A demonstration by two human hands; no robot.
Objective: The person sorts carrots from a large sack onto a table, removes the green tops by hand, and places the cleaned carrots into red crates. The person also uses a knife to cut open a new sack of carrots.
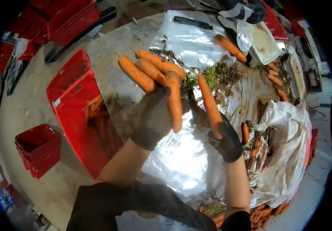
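My left hand [155,118], in a dark mesh glove, holds a carrot [175,104] pointing down towards me. Several carrots [137,74] lie on the metal tabletop just beyond that hand; whether the fingers touch them is hidden. In my right hand [226,140], gloved the same way, is the lower end of another carrot [209,99], its thick end away from me. Between and beyond the hands are green carrot tops [212,75] and clear plastic bags [180,161]. A black-handled tool [193,22] rests on plastic at the far side, near a single carrot [230,48].
Left of the table, a red crate [70,115] holds carrots, and stacked red crates [39,150] stand on the floor. A white sack [287,153] with carrots and debris lies at right. Across the table, a person's dark-gloved hands [255,11] are near a white tray [265,43].
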